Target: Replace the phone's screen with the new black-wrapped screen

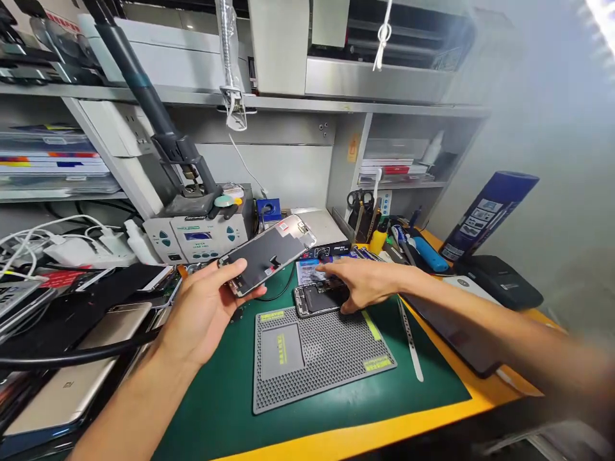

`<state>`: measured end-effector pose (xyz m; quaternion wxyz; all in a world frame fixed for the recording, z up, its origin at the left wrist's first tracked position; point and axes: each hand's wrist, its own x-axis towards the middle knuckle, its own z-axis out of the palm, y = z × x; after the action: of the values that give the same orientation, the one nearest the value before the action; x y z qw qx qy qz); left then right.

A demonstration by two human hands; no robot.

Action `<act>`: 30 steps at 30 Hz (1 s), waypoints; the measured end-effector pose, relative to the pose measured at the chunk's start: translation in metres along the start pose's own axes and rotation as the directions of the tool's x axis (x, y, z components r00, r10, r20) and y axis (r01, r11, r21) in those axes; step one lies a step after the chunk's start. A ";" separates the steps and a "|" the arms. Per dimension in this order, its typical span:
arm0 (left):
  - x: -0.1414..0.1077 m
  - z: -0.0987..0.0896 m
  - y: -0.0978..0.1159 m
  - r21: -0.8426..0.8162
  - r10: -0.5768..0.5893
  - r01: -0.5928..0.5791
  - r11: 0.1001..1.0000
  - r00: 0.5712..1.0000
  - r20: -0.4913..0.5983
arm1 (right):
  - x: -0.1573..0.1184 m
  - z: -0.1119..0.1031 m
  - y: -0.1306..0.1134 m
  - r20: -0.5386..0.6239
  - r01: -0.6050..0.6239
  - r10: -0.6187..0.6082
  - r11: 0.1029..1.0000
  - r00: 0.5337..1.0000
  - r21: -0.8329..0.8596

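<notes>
Raised above the bench, a phone screen assembly (269, 253) shows its dark inner side and is tilted up to the right. My left hand (206, 307) grips its lower left end, thumb over the edge. An opened phone body (319, 298) lies on the back edge of a grey perforated mat (331, 355). My right hand (360, 282) reaches over the right end of that phone body; thumb and index finger are apart, with the thumb at its near edge. The other fingers are partly hidden. Behind the phone body lies a blue and white card (307, 271).
Metal tweezers (410, 342) lie right of the mat on the green surface (216, 403). A grey control station (202, 234) stands behind. Phones (81, 378) are piled at left. Pens, scissors (360, 205) and a blue tube (490, 214) stand at right.
</notes>
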<state>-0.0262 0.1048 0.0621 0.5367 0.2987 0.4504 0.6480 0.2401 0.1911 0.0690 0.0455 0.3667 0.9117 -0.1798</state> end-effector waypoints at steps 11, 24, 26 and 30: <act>0.010 -0.022 -0.004 -0.019 -0.045 0.045 0.999 0.999 -0.028 | 0.015 0.000 -0.004 0.115 0.040 -0.024 0.990 0.993 -0.136; 0.006 -0.026 0.002 -0.072 0.004 -0.004 0.997 1.000 -0.001 | 0.003 0.006 -0.013 0.020 0.047 -0.044 0.983 0.999 -0.176; 0.007 -0.027 0.003 -0.080 0.017 -0.017 0.997 1.000 0.000 | -0.002 0.006 -0.022 0.001 0.046 -0.047 0.983 0.999 -0.177; 0.008 -0.028 0.003 -0.089 0.036 -0.036 0.995 0.999 0.001 | -0.009 0.014 -0.052 -0.017 0.087 -0.091 0.983 0.996 -0.160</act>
<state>-0.0540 0.1053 0.0526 0.5383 0.2834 0.4148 0.6766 0.2104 0.1458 0.0729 0.0554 0.3229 0.9391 -0.1039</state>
